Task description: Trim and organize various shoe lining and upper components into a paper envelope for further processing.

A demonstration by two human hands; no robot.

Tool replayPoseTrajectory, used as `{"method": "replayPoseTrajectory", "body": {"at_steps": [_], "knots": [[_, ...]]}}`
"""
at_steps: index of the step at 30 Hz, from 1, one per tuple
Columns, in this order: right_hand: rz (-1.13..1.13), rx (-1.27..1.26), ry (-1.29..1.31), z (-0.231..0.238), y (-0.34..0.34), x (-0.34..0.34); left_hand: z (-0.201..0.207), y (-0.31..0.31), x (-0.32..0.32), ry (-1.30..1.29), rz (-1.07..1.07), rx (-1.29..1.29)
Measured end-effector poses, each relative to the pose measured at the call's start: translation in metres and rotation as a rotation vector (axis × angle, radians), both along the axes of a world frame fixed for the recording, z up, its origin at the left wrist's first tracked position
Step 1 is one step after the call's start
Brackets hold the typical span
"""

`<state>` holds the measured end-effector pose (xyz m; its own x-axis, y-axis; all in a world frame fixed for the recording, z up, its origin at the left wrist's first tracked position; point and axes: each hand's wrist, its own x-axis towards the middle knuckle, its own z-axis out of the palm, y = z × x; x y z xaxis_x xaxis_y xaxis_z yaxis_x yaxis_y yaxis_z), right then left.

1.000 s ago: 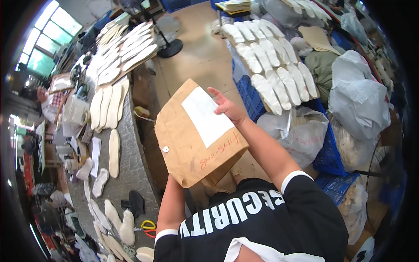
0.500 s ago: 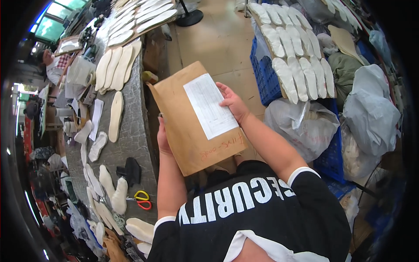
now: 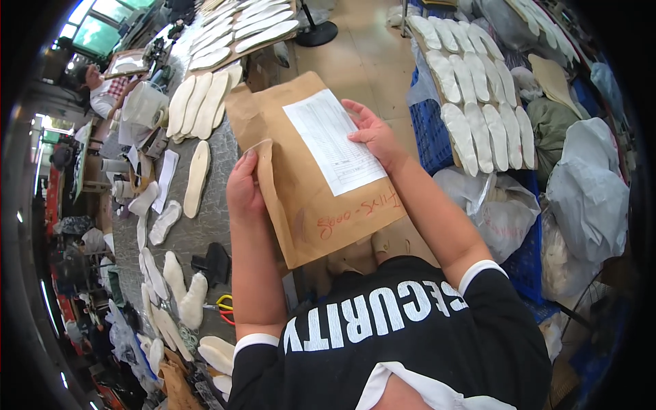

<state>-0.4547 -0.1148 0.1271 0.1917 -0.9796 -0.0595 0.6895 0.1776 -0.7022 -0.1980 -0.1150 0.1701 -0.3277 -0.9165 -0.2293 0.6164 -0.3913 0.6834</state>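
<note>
A large brown paper envelope [image 3: 290,174] is held up in front of my body, tilted. A white printed sheet [image 3: 335,147] lies on its face, and red handwriting runs below that sheet. My left hand [image 3: 246,186] grips the envelope's left side, where the paper is bent up into a raised fold; the thumb shows on top. On the opposite edge, my right hand [image 3: 376,137] pinches envelope and sheet, thumb over the sheet's right margin and fingers partly behind the paper.
To the left runs a dark worktable [image 3: 225,178] with cream insoles [image 3: 197,179], a black piece [image 3: 217,263] and scissors [image 3: 225,307]. At right, insole rows [image 3: 478,102] lie on a board above blue crates [image 3: 432,133], beside plastic bags [image 3: 584,184]. A person [image 3: 106,92] sits far left.
My left hand has moved up along the envelope's left side, and that edge is now folded up. The envelope has turned slightly, and the view has shifted a little.
</note>
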Motion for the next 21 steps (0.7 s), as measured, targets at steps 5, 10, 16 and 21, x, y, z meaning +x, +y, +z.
{"method": "replayPoseTrajectory", "body": {"at_steps": [5, 10, 16, 21], "knots": [[0.131, -0.298, 0.113, 0.018, -0.01, 0.028, 0.005, 0.036, 0.01, 0.021, 0.281, 0.07], [0.468, -0.487, 0.974, -0.024, 0.022, 0.094, -0.033, 0.078, 0.043, -0.339, 0.442, -0.063], [0.564, -0.312, 1.144, -0.02, 0.067, 0.135, -0.088, 0.122, 0.023, -0.558, 0.583, -0.024], [0.632, -0.318, 1.182, -0.006, 0.055, 0.133, -0.08, 0.132, 0.019, -0.485, 0.704, -0.009]]}}
